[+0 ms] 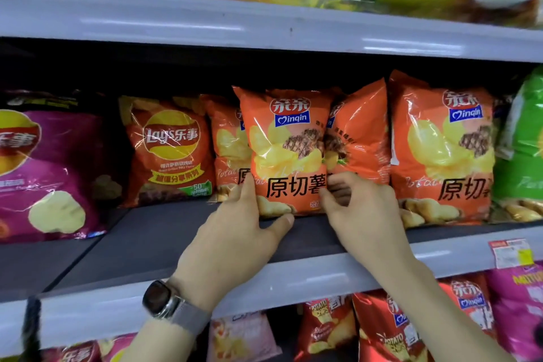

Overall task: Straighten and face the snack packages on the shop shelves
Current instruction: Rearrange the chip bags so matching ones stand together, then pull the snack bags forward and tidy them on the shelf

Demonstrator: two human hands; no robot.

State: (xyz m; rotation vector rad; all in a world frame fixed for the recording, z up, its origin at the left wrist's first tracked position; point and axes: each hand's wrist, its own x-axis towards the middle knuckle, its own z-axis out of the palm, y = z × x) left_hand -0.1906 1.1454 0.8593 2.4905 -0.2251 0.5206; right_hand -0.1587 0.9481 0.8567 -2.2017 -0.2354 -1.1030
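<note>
Standing upright near the middle of the dark middle shelf (164,238), the orange Qinqin potato chip bag (286,150) faces forward, its bottom set back from the shelf's grey front edge (308,273), with a strip of bare shelf between. To its left that bare floor widens, running out to the front edge ahead of a red Lay's bag (170,150), which sits further back, while a purple Lay's bag (50,173) stands closer to the front at the far left. Behind the held bag, other orange bags crowd both sides, and a matching Qinqin bag (443,153) stands just beside it on the right, leaving little side room there. The left hand (235,238), a smartwatch (160,298) on its wrist, presses fingers along the bag's lower left edge with the thumb spread under the bottom seam. The right hand (361,214) curls its fingers around the lower right edge, pinching it narrowly. A price tag (511,253) hangs on the front edge at the right.
</note>
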